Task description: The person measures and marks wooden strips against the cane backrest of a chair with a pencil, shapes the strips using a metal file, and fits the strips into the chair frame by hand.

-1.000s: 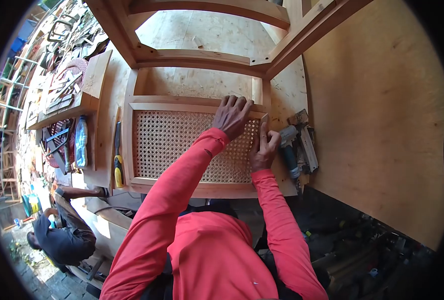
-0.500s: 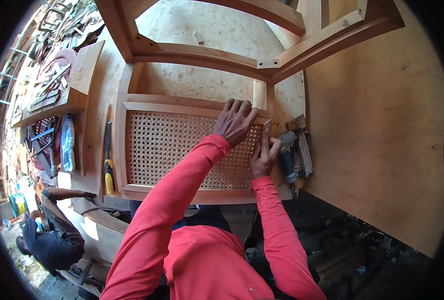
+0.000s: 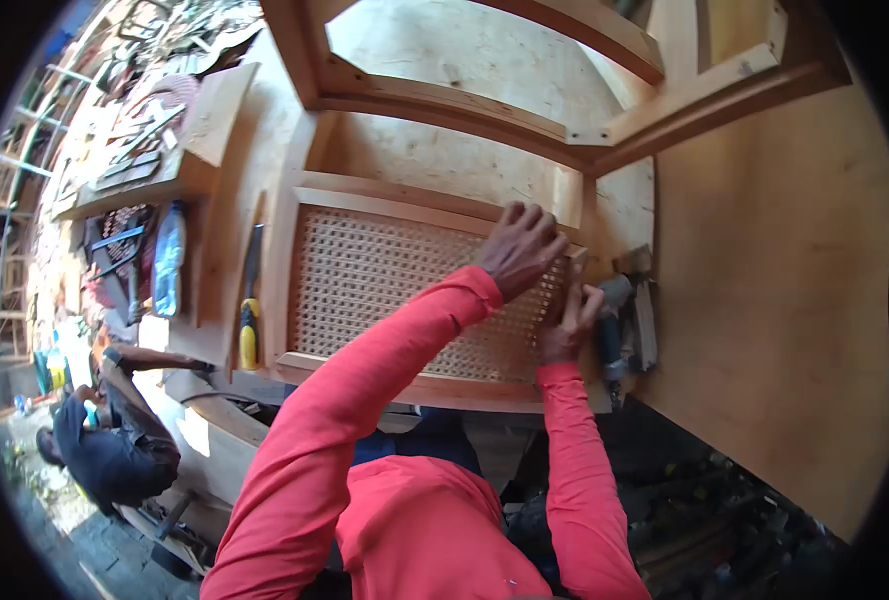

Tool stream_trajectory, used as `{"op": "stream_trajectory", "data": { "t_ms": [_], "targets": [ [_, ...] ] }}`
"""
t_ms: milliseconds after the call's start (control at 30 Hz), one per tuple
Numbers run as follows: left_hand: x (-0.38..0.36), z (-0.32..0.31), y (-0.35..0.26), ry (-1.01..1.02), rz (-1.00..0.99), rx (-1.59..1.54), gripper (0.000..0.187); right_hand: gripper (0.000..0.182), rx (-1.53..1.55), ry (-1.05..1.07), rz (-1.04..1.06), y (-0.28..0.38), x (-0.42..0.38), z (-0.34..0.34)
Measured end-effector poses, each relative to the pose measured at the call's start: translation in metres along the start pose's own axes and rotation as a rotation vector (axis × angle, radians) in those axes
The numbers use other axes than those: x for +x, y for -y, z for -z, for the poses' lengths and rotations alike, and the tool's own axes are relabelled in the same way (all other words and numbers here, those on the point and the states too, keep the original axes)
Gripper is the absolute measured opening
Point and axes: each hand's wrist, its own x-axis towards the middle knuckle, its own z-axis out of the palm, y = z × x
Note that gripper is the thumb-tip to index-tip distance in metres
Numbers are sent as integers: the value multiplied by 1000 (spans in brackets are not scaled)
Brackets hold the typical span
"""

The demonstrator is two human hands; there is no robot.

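Observation:
A woven cane panel sits inside a wooden frame on the bench, with thin wooden trim strips along its edges. My left hand reaches across the cane to its upper right corner, fingers bent and closed over the trim there. Just below it, my right hand is closed around the right-side trim strip, whose pale end shows above the fingers. Both hands cover most of that strip, and the left fingertips are partly hidden.
A power drill lies right of the panel, a yellow-handled chisel left of it. Chair-like wooden framework rises behind. A plastic bottle and wood scraps are farther left. Another person sits at lower left.
The camera has turned, so the whole scene appears shifted right and slightly tilted. Both hands stay at the same corner of the panel, with little change in their grip.

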Motion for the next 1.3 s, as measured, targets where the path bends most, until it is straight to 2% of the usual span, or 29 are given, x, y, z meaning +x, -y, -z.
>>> {"op": "stream_trajectory", "data": {
  "t_ms": [133, 333, 433, 667, 867, 967, 1000, 1067, 1133, 1267, 1300],
  "targets": [
    [-5, 16, 3, -42, -2, 24, 18, 59, 73, 3, -14, -4, -3, -2],
    [-6, 9, 2, 26, 7, 105, 19, 59, 71, 15, -14, -7, -3, -3],
    [-6, 8, 3, 117, 41, 77, 24, 57, 56, -5, -4, -4, -1, 2],
    [-8, 10, 12, 143, 17, -37, 37, 57, 2, -34, 5, 2, 6, 1],
    [-6, 14, 12, 66, 69, -71, 37, 59, 43, -31, 12, 6, 9, 5],
    [-15, 39, -21, -47, 190, -197, 35, 60, -1, -26, 32, -1, 3, 5],
    [-30, 54, -39, -15, 195, -244, 35, 60, -27, -34, 41, -1, 4, 1],
    [-76, 74, -73, 199, 168, -306, 41, 61, 28, -48, 18, -3, 3, -2],
    [-117, 83, -112, 291, 173, -317, 46, 61, -9, -50, 22, -1, 3, -1],
    [-167, 62, -151, 367, 144, -237, 54, 62, -27, -65, 36, 0, 4, 0],
    [-168, 59, -152, 358, 131, -193, 49, 62, -28, -64, 30, 0, 5, 0]
  ]
}}
